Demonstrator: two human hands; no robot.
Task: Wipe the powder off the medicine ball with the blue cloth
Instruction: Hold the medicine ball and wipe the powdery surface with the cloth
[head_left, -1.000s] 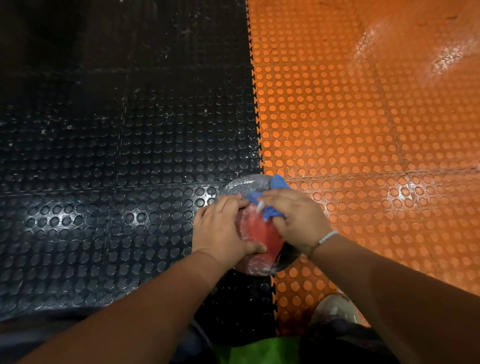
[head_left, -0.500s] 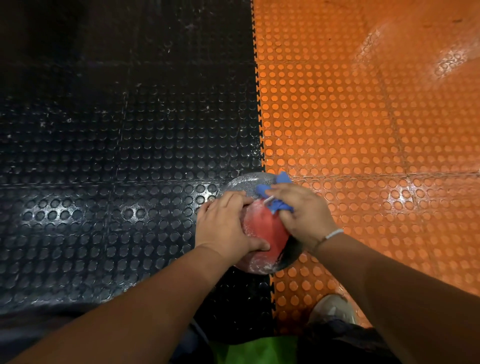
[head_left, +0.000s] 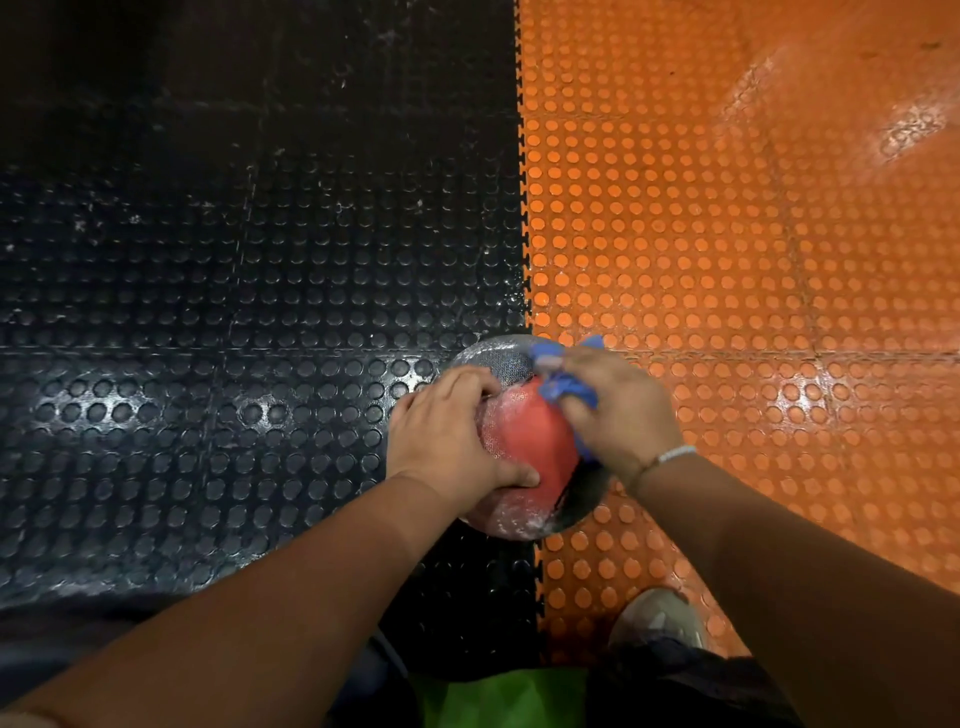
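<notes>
head view: your left hand (head_left: 441, 441) clasps the medicine ball (head_left: 530, 447) on the floor (head_left: 260, 260), right hand (head_left: 618, 410) grip bunched round the blue cloth (head_left: 563, 387); red middle looks clean, powder (head_left: 514, 514) left along the near rim.

Both forearms extended forward, left hand (head_left: 441, 441) cupped round the medicine ball (head_left: 530, 441), right hand (head_left: 618, 410) clutching the blue cloth (head_left: 563, 387).

The floor is studded rubber matting: black round-studded rubber tiles (head_left: 208, 312) on the left and orange round-studded rubber tiles (head_left: 727, 286) on the right. They meet in a toothed interlocking seam (head_left: 523, 208) running from near to far. White powder specks (head_left: 501, 293) dust the black side. A round red-and-grey powder-dusted medicine ball (head_left: 530, 441) sits across the seam. A pale grey shoe (head_left: 660, 618) stands on the near orange tiles.
</notes>
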